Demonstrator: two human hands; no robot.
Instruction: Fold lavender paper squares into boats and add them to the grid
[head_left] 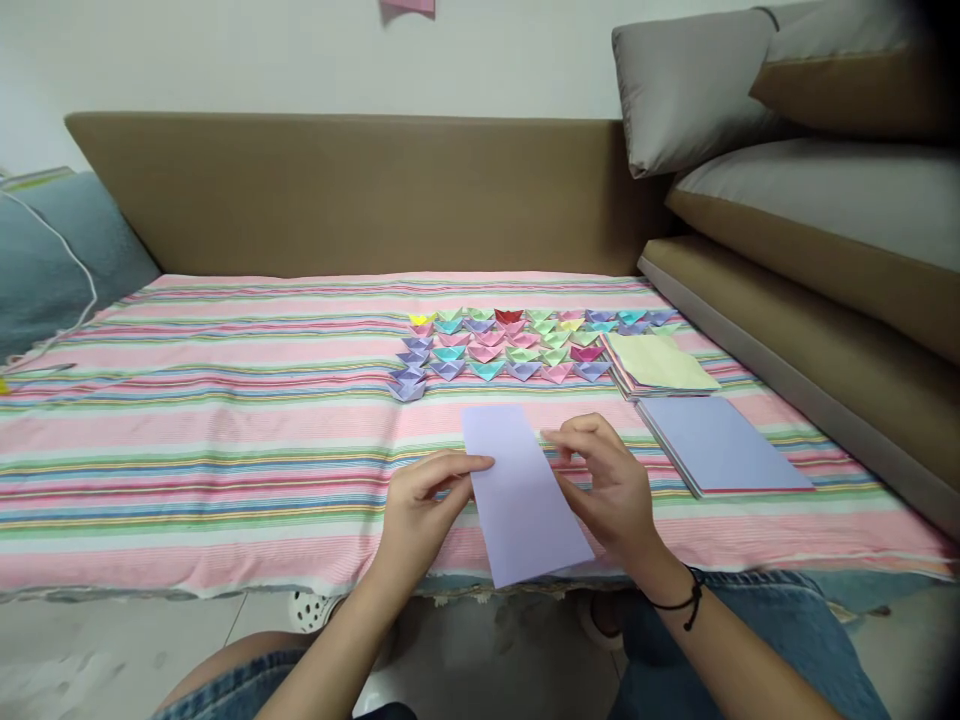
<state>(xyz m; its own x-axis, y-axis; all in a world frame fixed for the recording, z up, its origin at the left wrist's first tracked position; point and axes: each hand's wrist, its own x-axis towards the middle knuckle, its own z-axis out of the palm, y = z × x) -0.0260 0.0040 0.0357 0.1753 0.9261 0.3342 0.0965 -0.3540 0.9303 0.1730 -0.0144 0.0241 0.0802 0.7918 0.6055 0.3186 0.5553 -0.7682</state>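
A lilac sheet of paper [521,495], folded into a long rectangle, is held over the near edge of the striped cloth [225,440]. My left hand [420,510] pinches its left edge with thumb and forefinger. My right hand [607,490] grips its right edge, fingers curled over the paper. Beyond the hands lie several small folded paper boats [510,345] in many colours, set out in rows.
Two stacks of square paper sit to the right: one topped pale yellow [660,362], one topped lilac [720,445]. Brown sofa cushions [810,300] and a grey pillow [690,85] rise at the right. A teal cushion [52,250] lies at the far left.
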